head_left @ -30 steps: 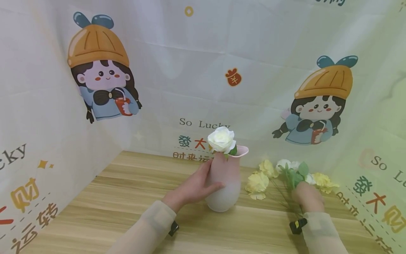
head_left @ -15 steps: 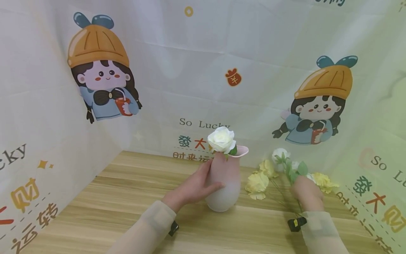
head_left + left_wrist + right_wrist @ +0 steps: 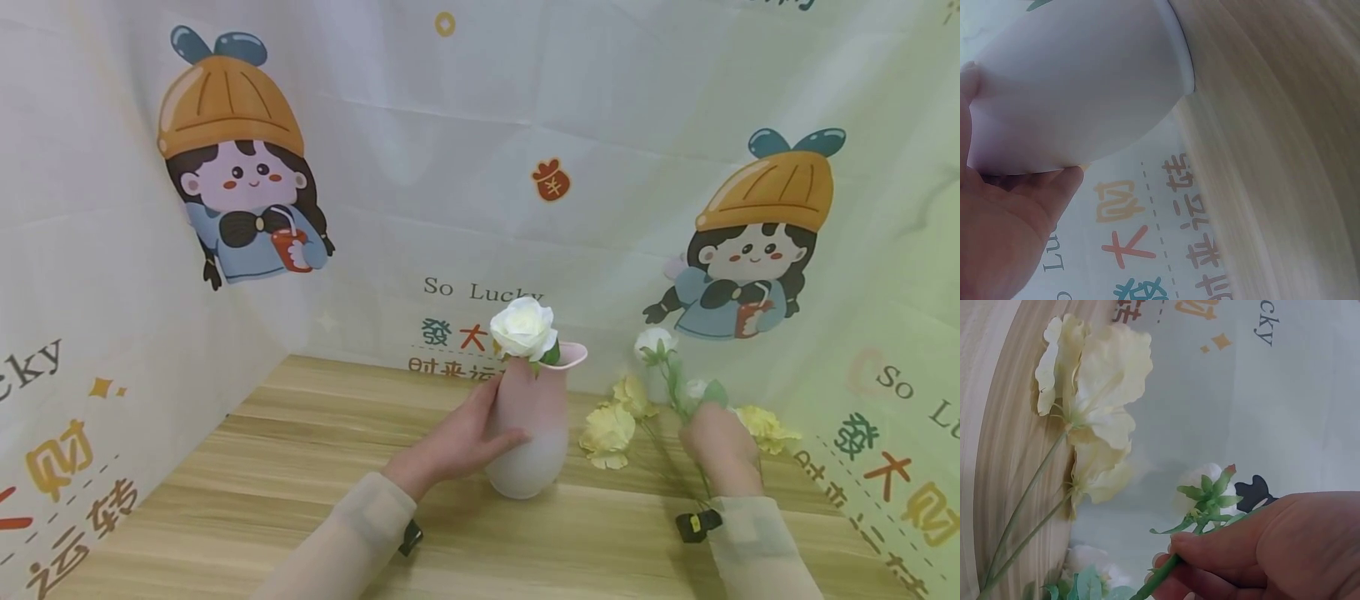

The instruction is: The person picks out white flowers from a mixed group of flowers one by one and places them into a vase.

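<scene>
My left hand (image 3: 465, 437) grips the side of an upright pink-and-white vase (image 3: 528, 442), its thumb across the front and its fingers behind. One white rose (image 3: 523, 329) stands in the vase's mouth, at the left of the pink lip. To the right, my right hand (image 3: 722, 446) pinches the green stem of another white rose (image 3: 656, 343) between thumb and fingers. In the right wrist view that stem (image 3: 1159, 575) runs down past the fingertips, and the bloom (image 3: 1200, 487) shows its green underside. The left wrist view has the vase body (image 3: 1085, 81) close up, with the hand against it.
Yellow flowers (image 3: 609, 432) lie on the wooden table (image 3: 300, 467) between the vase and my right hand. Beyond that hand are another yellow flower (image 3: 768, 427) and a white bloom (image 3: 696, 389). A printed cloth (image 3: 420, 183) hangs behind and at both sides.
My right hand has risen slightly and shifted a little left, lifting the white rose up and away from the other flowers. The left hand and vase stay put.
</scene>
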Tool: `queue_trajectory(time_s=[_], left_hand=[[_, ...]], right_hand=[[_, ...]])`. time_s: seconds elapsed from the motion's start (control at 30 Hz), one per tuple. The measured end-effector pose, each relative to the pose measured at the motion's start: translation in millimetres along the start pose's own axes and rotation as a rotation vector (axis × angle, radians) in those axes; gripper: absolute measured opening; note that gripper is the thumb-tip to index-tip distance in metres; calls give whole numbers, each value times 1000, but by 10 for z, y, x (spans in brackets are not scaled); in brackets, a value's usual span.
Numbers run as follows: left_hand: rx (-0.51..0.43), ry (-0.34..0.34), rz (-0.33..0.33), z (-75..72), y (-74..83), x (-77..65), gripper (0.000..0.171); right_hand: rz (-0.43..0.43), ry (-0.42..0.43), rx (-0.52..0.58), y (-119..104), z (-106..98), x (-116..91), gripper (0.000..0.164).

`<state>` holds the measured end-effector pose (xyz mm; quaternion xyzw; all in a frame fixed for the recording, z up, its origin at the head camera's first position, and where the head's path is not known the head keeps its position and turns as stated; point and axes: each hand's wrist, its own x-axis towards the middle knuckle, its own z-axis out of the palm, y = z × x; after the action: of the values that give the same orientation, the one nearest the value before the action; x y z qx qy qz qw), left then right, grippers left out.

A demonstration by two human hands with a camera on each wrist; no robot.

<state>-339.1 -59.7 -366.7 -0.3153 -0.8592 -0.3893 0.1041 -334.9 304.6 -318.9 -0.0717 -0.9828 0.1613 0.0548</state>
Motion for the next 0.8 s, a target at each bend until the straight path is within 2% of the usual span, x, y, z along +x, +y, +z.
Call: queue_trajectory(time_s=[0.27,0.6,0.8], left_hand=[[4,2,2,-8,-3,3,98],[6,14,9,2,-23,8,98],[5,11,7,5,-20,8,98]], right_hand=[[-36,77,17,-48,9,-9,25],[-63,142,29,-123,-24,-17,23],[-91,188,39,-172,-39,-37,33]])
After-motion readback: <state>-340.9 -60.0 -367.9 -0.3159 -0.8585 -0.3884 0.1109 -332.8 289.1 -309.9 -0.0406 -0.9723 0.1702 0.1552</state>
